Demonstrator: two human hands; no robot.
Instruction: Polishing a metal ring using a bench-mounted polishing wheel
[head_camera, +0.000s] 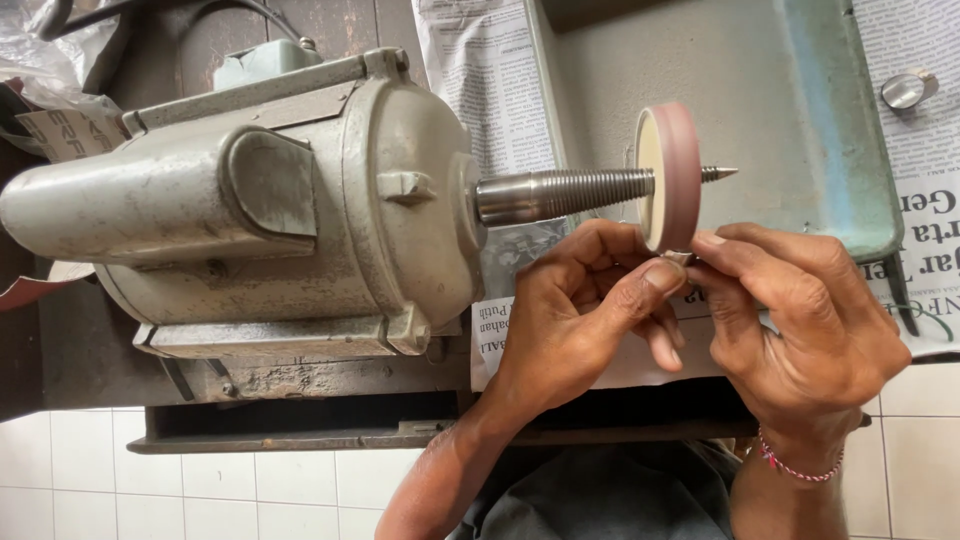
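At the bench's front edge, head view: left hand (590, 310) and right hand (800, 310) both pinch shut on one small metal piece (678, 258), thumbs and fingertips meeting, pressing it up against the rim of the pink wheel (668, 175), likely for steadier two-handed control. One wheel sits on one threaded tapered spindle (570, 192) of one grey motor (250, 200). One metal ring (908, 90) lies on newspaper (490, 80), far right corner.

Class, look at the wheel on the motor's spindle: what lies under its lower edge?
Both hands, left and right, pinch a small metal piece against the wheel. The fingers cover most of it, so its shape cannot be told.
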